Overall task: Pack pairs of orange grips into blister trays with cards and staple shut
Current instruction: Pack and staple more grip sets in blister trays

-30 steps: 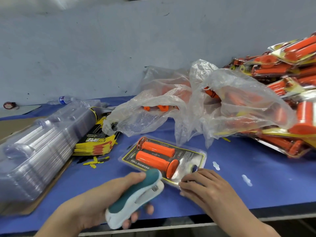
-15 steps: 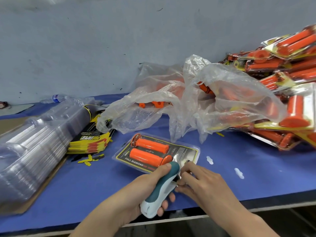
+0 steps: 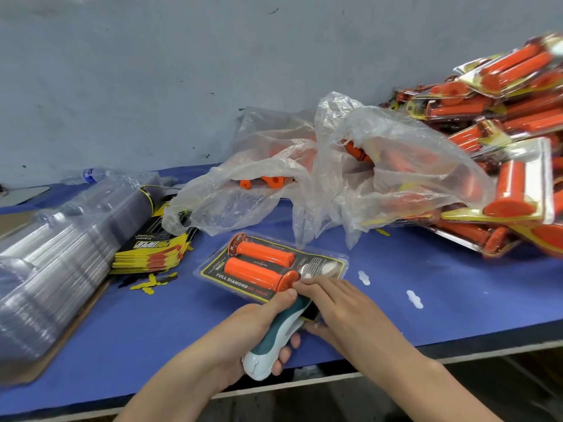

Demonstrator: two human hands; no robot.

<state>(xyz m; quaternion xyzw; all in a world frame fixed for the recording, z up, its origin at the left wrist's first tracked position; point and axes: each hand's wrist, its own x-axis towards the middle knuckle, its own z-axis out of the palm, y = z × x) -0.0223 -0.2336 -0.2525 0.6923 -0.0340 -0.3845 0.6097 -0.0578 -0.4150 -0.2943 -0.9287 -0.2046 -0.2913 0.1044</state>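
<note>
Plastic bag [image 3: 380, 166] sprawls just behind blister tray [image 3: 332, 260].

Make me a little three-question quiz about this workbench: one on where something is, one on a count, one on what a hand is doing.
1. Where does the stack of cards lie relative to the pack being stapled?
A) to its left
B) to its right
C) on top of it

2. How many orange grips are in that pack?
A) one
B) two
C) four

3. What is the left hand doing?
A) lying flat and empty
B) gripping the stapler
C) waving in the air

Answers:
1 A: the cards sit beside the clear trays, left of the pack.
2 B: two grips lie side by side under the clear cover.
3 B: its fingers wrap the teal-and-white stapler, whose nose is at the pack's near edge.
</note>
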